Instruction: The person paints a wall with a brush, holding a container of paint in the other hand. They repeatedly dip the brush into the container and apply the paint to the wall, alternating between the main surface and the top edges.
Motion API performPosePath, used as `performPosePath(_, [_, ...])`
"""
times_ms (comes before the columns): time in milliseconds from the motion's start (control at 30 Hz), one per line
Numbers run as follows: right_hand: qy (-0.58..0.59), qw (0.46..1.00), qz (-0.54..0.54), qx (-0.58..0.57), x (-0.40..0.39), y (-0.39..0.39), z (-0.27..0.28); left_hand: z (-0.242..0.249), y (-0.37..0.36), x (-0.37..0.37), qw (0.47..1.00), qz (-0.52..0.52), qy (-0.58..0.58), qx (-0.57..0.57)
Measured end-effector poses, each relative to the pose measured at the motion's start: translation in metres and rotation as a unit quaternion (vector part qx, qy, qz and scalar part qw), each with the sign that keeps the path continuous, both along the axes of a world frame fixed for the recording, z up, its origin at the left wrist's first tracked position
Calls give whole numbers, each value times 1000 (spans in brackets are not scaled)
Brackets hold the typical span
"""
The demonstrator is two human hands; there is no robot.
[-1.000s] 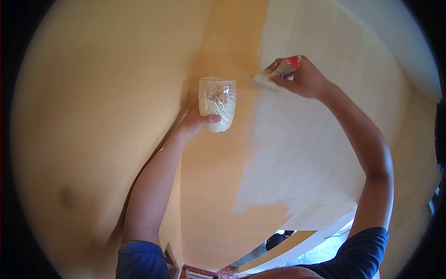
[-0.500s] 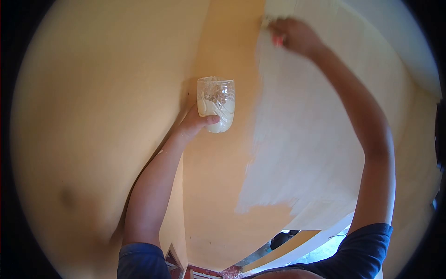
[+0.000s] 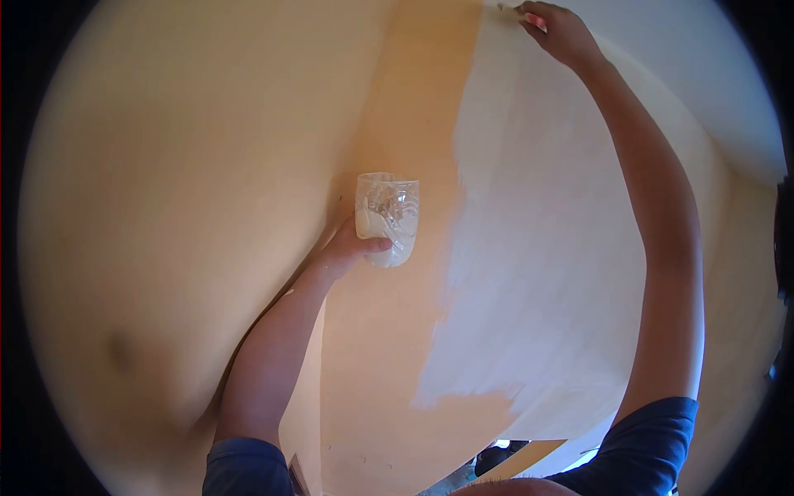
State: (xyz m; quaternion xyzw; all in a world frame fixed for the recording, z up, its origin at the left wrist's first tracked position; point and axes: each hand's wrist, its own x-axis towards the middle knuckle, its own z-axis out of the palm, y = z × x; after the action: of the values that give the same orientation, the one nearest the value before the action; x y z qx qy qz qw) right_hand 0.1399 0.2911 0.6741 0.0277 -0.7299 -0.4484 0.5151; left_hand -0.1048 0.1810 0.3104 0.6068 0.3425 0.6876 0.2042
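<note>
My left hand [image 3: 351, 246] is wrapped round a clear plastic container [image 3: 387, 219] partly filled with white paint, held upright in the middle of the view. At the top right, my right hand [image 3: 562, 31] is closed round a brush [image 3: 506, 10] with a reddish handle. The bristles are against the upper wall, close to the ceiling. White paint [image 3: 529, 231] covers much of the wall, and an orange-tan strip [image 3: 422, 91] runs down to its left.
A tan wall [image 3: 182, 207] fills the left side. The pale ceiling [image 3: 703, 66] curves across the upper right. At the bottom, an opening [image 3: 496, 459] shows a dark object and bright light. A dark object [image 3: 782, 240] stands at the right edge.
My right hand has moved up and to the right with the brush. The container and my left hand appear lower in view, as the view has tilted up.
</note>
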Motion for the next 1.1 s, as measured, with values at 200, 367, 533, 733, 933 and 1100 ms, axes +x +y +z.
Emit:
performPosePath(200, [-46, 999, -8, 0, -26, 36, -33, 4, -6, 6, 1000, -15, 0, 7])
performPosePath(367, [-290, 956, -37, -15, 3, 7, -185, 5, -4, 3, 999, -22, 17, 28])
performPosePath(533, [-147, 976, 132, -95, 3, -1, -106, 6, -7, 5, 999, -13, 15, 29])
performPosePath(733, [21, 1000, 17, -7, -17, 7, 17, -3, 3, -3, 1000, -18, -9, -9])
performPosePath(933, [-159, 983, -30, 85, -29, 40, -101, 6, -3, 3, 999, -12, 20, 36])
performPosePath(1100, [-347, 937, -15, -19, 8, 3, -225, 7, -4, 5, 999, -28, 11, 33])
